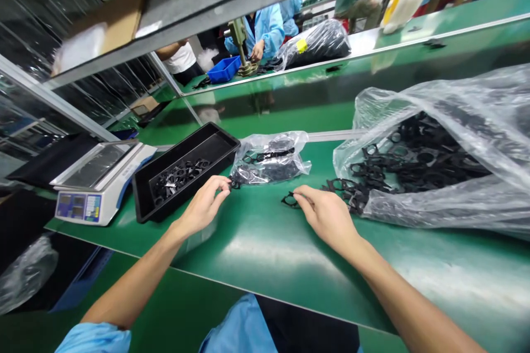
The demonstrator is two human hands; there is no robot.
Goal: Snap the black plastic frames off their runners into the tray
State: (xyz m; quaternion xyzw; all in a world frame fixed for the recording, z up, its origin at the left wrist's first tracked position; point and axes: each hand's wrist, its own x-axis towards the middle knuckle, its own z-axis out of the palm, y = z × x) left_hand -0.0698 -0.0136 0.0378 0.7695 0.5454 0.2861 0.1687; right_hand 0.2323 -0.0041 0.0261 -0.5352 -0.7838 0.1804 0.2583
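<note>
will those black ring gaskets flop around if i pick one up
The black ring gaskets are probably light, being thin flat pieces. They may snag each other, lying tangled in the clear plastic bag. Stiffness is hard to judge, though the one by the right hand lies flat.

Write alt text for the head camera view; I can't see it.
Over a green workbench, the left hand pinches a small black part while the right hand touches a second part. A black tray of black parts sits left, beside a digital scale; a clear plastic bag of more lies right.
</note>
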